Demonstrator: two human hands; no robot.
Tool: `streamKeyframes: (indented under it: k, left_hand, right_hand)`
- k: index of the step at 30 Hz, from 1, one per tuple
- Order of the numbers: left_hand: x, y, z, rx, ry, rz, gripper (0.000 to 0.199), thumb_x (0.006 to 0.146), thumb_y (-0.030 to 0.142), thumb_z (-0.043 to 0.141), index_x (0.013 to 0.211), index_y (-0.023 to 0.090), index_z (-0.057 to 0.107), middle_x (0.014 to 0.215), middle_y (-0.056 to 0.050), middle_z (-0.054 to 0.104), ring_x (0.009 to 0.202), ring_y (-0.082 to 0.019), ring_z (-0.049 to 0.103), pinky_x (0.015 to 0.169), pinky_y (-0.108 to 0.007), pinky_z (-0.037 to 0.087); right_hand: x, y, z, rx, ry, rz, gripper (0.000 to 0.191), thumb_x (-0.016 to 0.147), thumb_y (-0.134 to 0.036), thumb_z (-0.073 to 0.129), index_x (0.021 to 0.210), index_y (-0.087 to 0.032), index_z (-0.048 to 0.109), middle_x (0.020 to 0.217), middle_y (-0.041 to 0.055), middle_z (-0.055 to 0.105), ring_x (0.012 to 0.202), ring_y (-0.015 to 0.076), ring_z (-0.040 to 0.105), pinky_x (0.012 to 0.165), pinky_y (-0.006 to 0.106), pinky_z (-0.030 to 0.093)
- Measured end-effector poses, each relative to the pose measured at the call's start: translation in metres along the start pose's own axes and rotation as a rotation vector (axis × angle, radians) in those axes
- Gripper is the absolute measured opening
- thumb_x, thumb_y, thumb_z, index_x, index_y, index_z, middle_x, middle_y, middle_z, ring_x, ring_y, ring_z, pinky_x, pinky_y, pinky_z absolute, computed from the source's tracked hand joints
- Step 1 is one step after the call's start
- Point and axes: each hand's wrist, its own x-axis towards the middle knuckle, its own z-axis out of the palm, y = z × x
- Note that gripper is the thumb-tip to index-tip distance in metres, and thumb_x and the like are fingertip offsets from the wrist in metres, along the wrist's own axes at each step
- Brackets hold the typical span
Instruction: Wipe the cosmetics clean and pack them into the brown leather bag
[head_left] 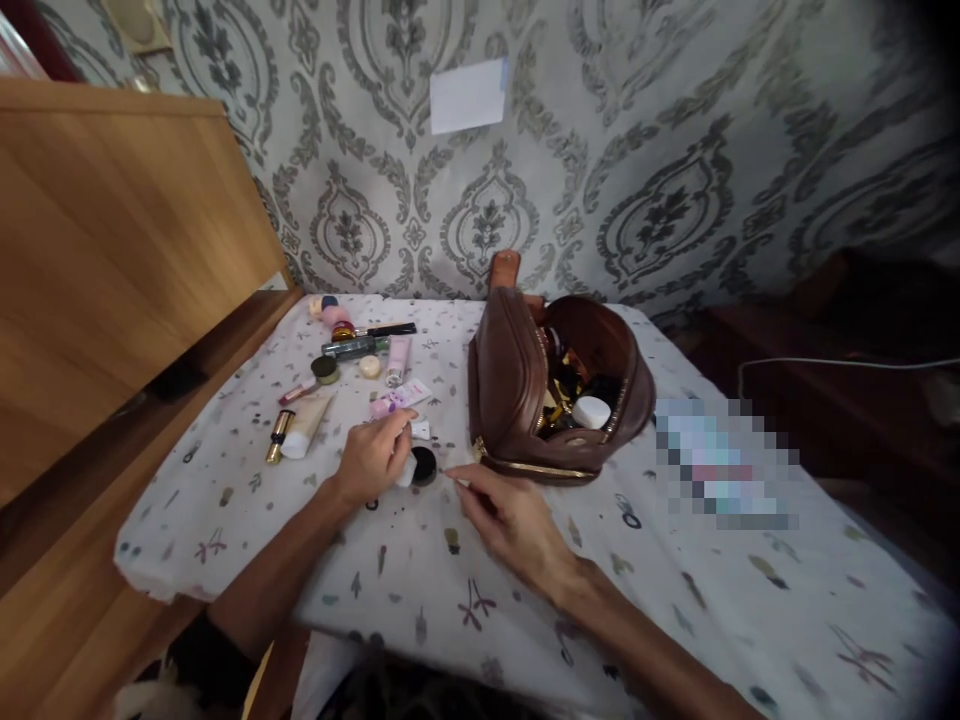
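Note:
My left hand (375, 455) is closed at the left side of a small white jar with a black top (424, 466), its fingers bent beside the pale part. My right hand (510, 515) is just right of the jar, thumb and forefinger close together around something small and pale that I cannot make out. Behind my left hand lies a white and purple tube (399, 398). An open brown bag (506, 360) stands behind my right hand, with a white-lidded jar (591, 412) and dark items inside.
At the left of the patterned tablecloth (247, 515) are a cream tube (307, 425), a gold lipstick (280, 437), a green-lidded jar (325, 370), a pink tube (398, 360) and several other cosmetics. A blurred object (724, 465) lies right of the bag. Wooden furniture (127, 260) borders the left.

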Motion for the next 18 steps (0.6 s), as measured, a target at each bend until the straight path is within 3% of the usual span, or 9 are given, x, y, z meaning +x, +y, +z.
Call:
streamKeyframes:
  k: [4, 9, 14, 18]
  left_hand:
    - [-0.002, -0.004, 0.001, -0.041, -0.032, -0.002, 0.024, 0.096, 0.019, 0.041, 0.108, 0.017, 0.062, 0.082, -0.004, 0.074, 0.066, -0.015, 0.07, 0.064, -0.025, 0.049]
    - [-0.004, -0.01, 0.007, -0.061, -0.029, -0.031, 0.023, 0.095, 0.019, 0.042, 0.107, 0.018, 0.061, 0.084, -0.004, 0.074, 0.07, -0.017, 0.07, 0.066, -0.026, 0.049]
    - [-0.004, -0.01, 0.011, -0.069, -0.006, -0.036, 0.021, 0.094, 0.019, 0.044, 0.105, 0.02, 0.062, 0.08, -0.003, 0.073, 0.069, -0.017, 0.069, 0.064, -0.025, 0.047]
    - [0.0, -0.015, 0.001, -0.066, 0.002, -0.124, 0.021, 0.094, 0.02, 0.044, 0.104, 0.021, 0.063, 0.081, -0.002, 0.072, 0.067, -0.016, 0.066, 0.066, -0.025, 0.045]
  right_hand:
    - [0.019, -0.003, 0.028, 0.12, -0.046, 0.071, 0.026, 0.092, -0.024, 0.048, 0.102, -0.019, 0.072, 0.061, 0.0001, 0.065, 0.052, 0.0137, 0.057, 0.054, 0.023, 0.043]
    - [0.03, 0.005, 0.055, 0.267, 0.017, 0.141, 0.027, 0.092, -0.027, 0.049, 0.103, -0.019, 0.071, 0.059, -0.0013, 0.061, 0.05, 0.0128, 0.053, 0.052, 0.023, 0.04]
    - [0.027, 0.015, 0.063, 0.209, 0.048, 0.106, 0.026, 0.092, -0.029, 0.05, 0.099, -0.017, 0.072, 0.053, -0.0035, 0.051, 0.048, 0.0115, 0.047, 0.052, 0.022, 0.037]
    - [0.024, 0.019, 0.062, 0.21, 0.041, 0.112, 0.027, 0.093, -0.03, 0.049, 0.103, -0.018, 0.071, 0.055, -0.0029, 0.053, 0.049, 0.0123, 0.048, 0.052, 0.023, 0.037]
